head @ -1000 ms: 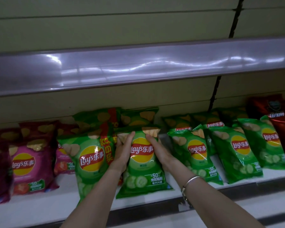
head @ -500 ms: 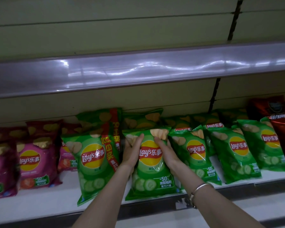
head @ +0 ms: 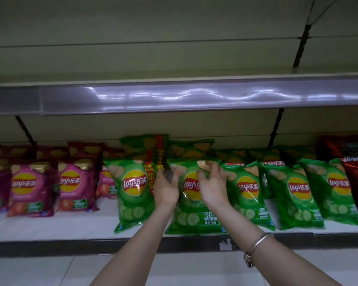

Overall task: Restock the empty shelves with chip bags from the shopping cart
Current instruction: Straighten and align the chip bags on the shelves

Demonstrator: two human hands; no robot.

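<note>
Two hands meet on one green chip bag standing at the front of the lower shelf: the left hand has its grip closed on the bag's upper left edge, thumb in front, while the right hand bends its fingers over the upper face, pinching or merely steadying I cannot tell. Judged purpose: to square the bag upright between its green neighbours, with a second rank of bags backing it.

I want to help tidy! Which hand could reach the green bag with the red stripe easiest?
Left, most likely. The left hand is right beside the red-striped bag, while the right hand is on the far side of the middle bag and would have to cross over.
</note>
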